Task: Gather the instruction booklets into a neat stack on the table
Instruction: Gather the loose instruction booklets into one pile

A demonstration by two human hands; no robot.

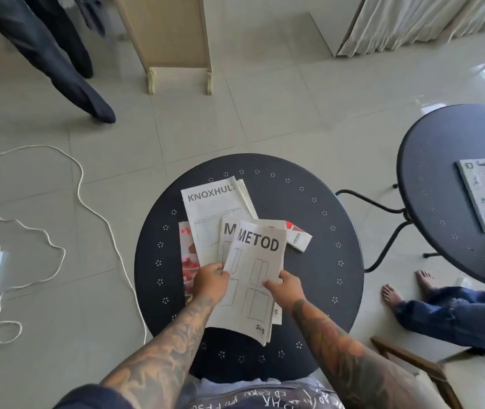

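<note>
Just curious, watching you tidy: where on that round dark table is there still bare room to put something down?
The round dark metal table is bare along its right side, past the red-and-white leaflet, and along its far rim beyond the white KNOXHULT booklet. The middle and left are crowded.

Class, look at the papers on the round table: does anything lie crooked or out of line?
Yes. The booklets are fanned out, not squared: the KNOXHULT booklet tilts one way, the METOD booklet the other, overhanging the near edge of the table. A red-and-white leaflet pokes out sideways.
</note>
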